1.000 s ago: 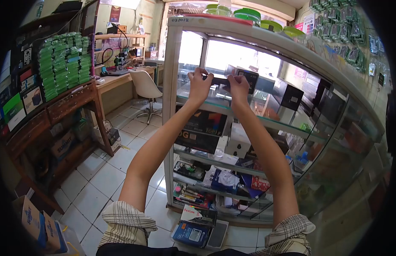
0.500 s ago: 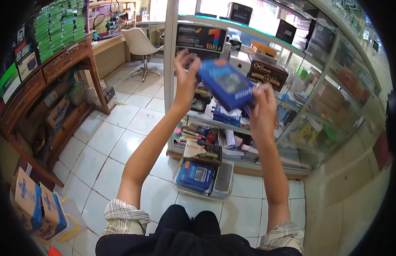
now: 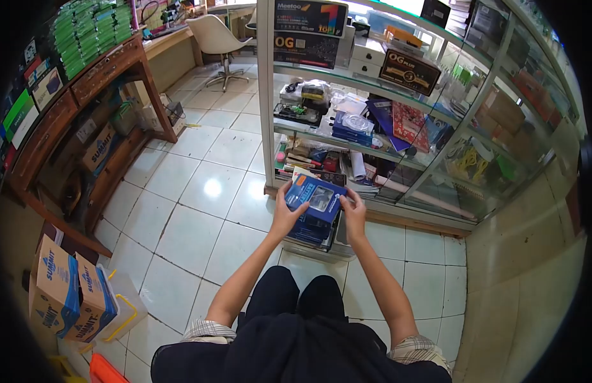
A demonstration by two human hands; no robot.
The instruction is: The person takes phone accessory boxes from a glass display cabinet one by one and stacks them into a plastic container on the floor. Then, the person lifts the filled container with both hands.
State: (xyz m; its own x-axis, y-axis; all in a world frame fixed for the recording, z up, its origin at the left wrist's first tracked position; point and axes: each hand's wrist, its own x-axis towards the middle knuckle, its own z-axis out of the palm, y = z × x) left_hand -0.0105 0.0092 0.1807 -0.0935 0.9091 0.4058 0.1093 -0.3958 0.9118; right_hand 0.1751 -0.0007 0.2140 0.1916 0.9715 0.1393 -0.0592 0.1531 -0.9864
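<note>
A blue battery box [image 3: 321, 199] with a clear window in its face is held between my two hands. My left hand [image 3: 286, 212] grips its left edge, thumb over the front. On the opposite edge, the fingers of my right hand [image 3: 353, 214] are closed. Directly beneath it, on the floor, sits a clear plastic bin [image 3: 321, 254]. More blue packages [image 3: 307, 235] lie in that bin, partly covered by the held box. Whether the held box touches them I cannot tell.
A glass display cabinet [image 3: 366, 139] full of boxes and papers stands ahead. A wooden desk [image 3: 91, 76] with stacked green packets [image 3: 91, 38] is on the left. Cardboard SUMMIT boxes [image 3: 72, 290] sit at lower left. Behind is a white swivel chair [image 3: 212, 35].
Both hands have brought the battery box down from in front of the cabinet shelves to above the floor bin. My view has tipped downward.
</note>
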